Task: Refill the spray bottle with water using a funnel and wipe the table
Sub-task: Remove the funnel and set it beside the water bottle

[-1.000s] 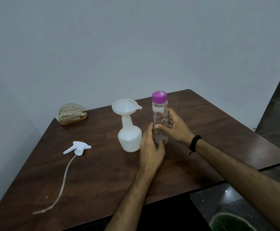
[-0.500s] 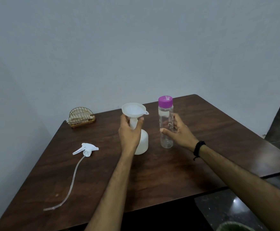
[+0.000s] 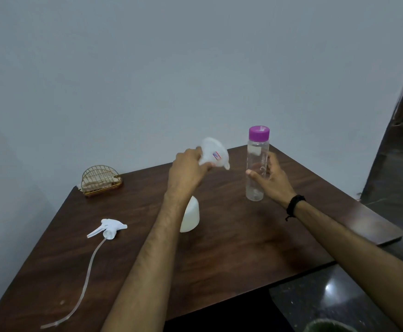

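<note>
Lifted clear since half a second ago, the funnel (image 3: 213, 155) no longer sits in the neck of the spray bottle (image 3: 191, 218); it is now tilted in the air above and just beyond it, blurred by motion. Left hand (image 3: 187, 170): fingers curled round the funnel near its narrow end, the wide mouth turned away to the far right. Right hand (image 3: 271, 176): fingers and thumb wrapped round the middle of the water bottle (image 3: 255, 164), which stands upright on the table (image 3: 231, 248) with its purple cap (image 3: 259, 133) on. Most of the spray bottle is hidden behind the left forearm; only its white lower body shows, near the middle of the table.

Handling, as a judgement: the funnel looks thin, stiff and very light, best held at the stem or rim. The water bottle is rigid, smooth and possibly slippery, so a full grip at mid-body suits it; how much water it holds cannot be told. The spray bottle may tip easily if empty.

Also present: the spray head (image 3: 109, 228) with its long tube lying at near left, and a wire basket (image 3: 101, 179) at the far left corner.
</note>
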`<state>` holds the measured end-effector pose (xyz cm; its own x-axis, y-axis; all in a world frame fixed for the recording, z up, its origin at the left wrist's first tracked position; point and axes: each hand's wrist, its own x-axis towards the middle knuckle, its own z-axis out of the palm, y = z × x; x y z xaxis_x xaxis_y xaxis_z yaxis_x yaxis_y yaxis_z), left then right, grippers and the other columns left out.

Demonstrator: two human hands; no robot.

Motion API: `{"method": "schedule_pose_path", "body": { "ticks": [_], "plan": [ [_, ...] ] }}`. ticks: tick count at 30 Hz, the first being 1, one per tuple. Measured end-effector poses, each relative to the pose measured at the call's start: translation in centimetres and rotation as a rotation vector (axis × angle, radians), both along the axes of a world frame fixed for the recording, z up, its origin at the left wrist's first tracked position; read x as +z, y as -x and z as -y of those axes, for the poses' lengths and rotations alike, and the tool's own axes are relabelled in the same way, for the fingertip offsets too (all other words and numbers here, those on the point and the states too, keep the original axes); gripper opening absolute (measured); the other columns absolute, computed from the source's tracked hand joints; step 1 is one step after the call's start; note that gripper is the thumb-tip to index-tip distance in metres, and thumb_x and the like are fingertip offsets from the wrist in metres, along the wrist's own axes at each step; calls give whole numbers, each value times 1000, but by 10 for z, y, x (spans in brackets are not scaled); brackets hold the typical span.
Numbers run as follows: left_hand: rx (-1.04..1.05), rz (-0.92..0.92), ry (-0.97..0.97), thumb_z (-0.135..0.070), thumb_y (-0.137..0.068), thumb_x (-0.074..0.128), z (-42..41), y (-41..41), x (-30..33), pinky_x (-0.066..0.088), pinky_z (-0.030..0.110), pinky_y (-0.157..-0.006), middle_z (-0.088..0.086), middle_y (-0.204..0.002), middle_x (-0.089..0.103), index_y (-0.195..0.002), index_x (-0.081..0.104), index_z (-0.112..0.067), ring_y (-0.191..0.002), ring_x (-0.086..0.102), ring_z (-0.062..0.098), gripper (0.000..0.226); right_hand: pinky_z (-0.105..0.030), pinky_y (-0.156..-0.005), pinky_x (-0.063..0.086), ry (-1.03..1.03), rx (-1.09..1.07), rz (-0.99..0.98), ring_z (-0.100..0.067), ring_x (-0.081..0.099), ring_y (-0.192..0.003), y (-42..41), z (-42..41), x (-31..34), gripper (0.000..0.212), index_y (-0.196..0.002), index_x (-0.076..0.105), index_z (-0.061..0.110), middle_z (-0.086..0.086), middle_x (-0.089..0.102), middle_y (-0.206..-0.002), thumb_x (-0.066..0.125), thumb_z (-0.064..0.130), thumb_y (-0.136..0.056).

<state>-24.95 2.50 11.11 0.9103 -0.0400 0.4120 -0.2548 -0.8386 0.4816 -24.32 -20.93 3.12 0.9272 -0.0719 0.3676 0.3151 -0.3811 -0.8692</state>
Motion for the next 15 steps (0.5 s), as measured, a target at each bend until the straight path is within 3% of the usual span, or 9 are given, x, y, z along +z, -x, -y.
{"method": "schedule_pose_path", "body": {
  "ticks": [3,7,10,13,15],
  "plan": [
    [55,-158,-92,-28,-77,77,31,-9,-8,56,40,-87,6,-112,69,-119,70,-19,-103,66,27,44,-44,-95,51,30,-91,0,-23,60,-114,-4,22,-5,68,-140,35,24,-2,61,-126,72,39,-86],
    [38,-281,-146,-19,-77,80,65,-17,-39,54,40,-92,11,-123,65,-119,68,-15,-112,65,31,44,-37,-94,48,43,-119,-57,-21,58,-116,-3,38,-21,66,-138,38,22,-3,60,-129,74,39,-85],
    [46,-321,-133,-25,-78,77,77,-22,-68,57,40,-87,9,-112,69,-110,71,-13,-103,67,29,35,-34,-90,48,17,-157,-54,-18,59,-110,-2,43,-27,60,-131,43,20,1,62,-121,75,38,-84],
    [31,-306,-25,-33,-76,75,78,-24,-90,55,31,-68,0,-87,71,-89,75,-16,-85,68,21,21,-28,-89,45,73,-137,-110,-17,58,-109,-5,46,-36,59,-128,48,20,3,62,-119,77,42,-81],
    [9,-258,66,-37,-78,76,77,-20,-103,46,26,-61,-3,-92,69,-92,76,-17,-87,65,16,25,-31,-93,48,96,-127,-163,-18,60,-111,-9,47,-47,57,-123,52,22,3,64,-118,77,47,-78]
  ]
}}
